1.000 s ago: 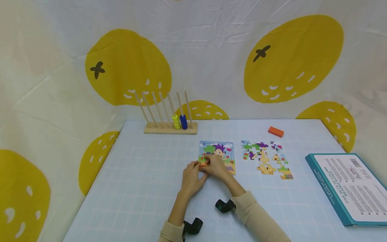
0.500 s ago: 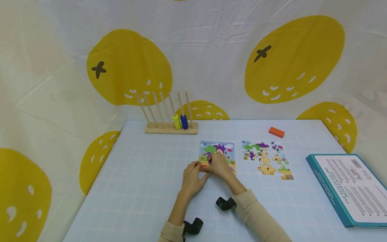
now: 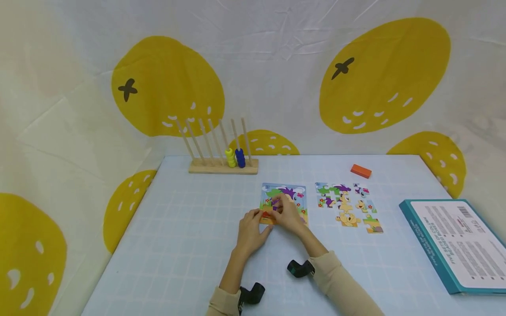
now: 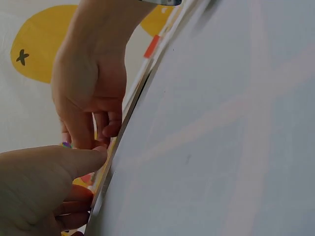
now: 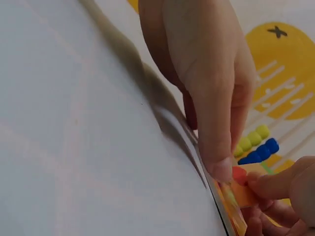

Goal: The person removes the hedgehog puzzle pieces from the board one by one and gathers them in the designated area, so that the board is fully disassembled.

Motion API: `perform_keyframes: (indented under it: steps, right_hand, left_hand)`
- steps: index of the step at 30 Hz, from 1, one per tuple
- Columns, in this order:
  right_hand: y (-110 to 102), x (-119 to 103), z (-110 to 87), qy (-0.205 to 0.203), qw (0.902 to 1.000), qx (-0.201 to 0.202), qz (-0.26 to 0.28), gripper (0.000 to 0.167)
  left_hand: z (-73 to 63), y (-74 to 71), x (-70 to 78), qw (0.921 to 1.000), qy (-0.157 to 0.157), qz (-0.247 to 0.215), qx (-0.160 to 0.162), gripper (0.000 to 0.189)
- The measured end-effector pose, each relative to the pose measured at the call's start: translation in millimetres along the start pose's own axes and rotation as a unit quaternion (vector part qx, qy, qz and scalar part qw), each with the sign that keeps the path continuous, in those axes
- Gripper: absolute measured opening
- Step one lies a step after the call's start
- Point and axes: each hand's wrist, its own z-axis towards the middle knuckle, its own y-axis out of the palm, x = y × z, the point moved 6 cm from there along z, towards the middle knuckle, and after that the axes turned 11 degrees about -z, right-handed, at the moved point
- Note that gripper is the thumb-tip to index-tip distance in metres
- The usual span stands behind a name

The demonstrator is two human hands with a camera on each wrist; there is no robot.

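Observation:
A square picture puzzle [image 3: 302, 202] of a purple-haired cartoon animal lies at mid table. My left hand [image 3: 249, 235] holds its near left corner, fingers at the left side and thumb by the front edge. My right hand [image 3: 290, 217] is bent over the puzzle's middle, thumb and forefinger apart, hiding part of the picture. In the right wrist view its thumb [image 5: 221, 167] comes down at the puzzle's edge, beside an orange puzzle piece [image 5: 244, 193] with a red spot near a left fingertip. In the left wrist view, my left thumb [image 4: 88, 160] lies just below the right fingers.
Loose and partly joined puzzle pieces [image 3: 348, 219] lie right of the puzzle. An orange block [image 3: 361, 171] is behind them. A wooden rod abacus [image 3: 223, 167] with yellow and blue beads stands at the back. A teal-edged box [image 3: 460, 245] lies at the right.
My right hand's fingers have moved slightly away from me and to the right over the puzzle, and its thumb and forefinger have parted. The left hand has stayed put.

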Motion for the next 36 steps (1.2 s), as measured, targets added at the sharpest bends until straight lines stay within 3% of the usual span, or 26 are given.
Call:
perform_keyframes:
  steps: [7,15,19,28,36]
  right_hand:
    - [-30.6,19.6,-6.3,-0.036,0.9975,-0.044,0.043,0.033]
    - [-94.2,57.4,-19.3,-0.015,0.9994,-0.019,-0.026,0.040]
    - [-111.9,73.0,-27.7,0.003,0.9958,-0.048,-0.077,0.038]
    - [-117.0,89.5,-37.4,0.038,0.9848,-0.081,-0.149,0.041]
    - [-107.4,85.4,-40.1,0.011,0.9720,-0.083,-0.220,0.048]
  left_hand:
    - [0.4,2.5,-0.4,1.0000,-0.006,0.001,-0.006,0.055]
    - [0.5,1.3,1.6,0.9999,-0.013,-0.002,0.002,0.054]
    - [0.8,-0.2,1.7,0.9999,-0.011,0.004,0.002,0.054]
    - [2.7,-1.6,0.1,0.9997,-0.013,0.017,0.007,0.051]
    - [4.3,-1.9,-0.7,0.9994,-0.021,0.022,0.019,0.046]
